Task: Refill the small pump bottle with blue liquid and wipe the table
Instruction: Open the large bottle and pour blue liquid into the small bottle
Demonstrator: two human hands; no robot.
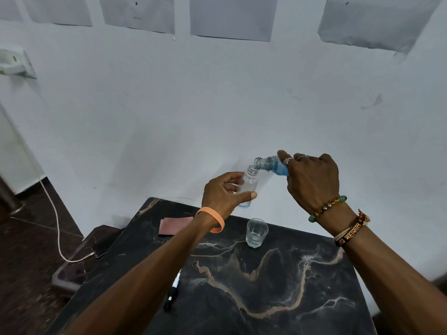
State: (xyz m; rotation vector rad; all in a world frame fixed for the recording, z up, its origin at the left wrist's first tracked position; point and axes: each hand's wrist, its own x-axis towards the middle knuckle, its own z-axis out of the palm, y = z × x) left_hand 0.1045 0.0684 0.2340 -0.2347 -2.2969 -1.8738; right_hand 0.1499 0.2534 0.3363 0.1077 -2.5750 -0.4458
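- Left hand [223, 192]: fingers and thumb curl round the small pump bottle [249, 184], which is uncapped and upright above the table's far edge.
- Right hand [314, 177]: grips the tilted supply bottle [271, 165] of blue liquid, its neck just over the small bottle's mouth.
- Table [266, 286]: a glass [257, 233] stands below the bottles, with a cloth [174, 226] to the left.

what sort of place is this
Probably a plain room in a home or small office: a dark marbled table against a white wall, paper sheets stuck on it, a phone on a cable nearby.
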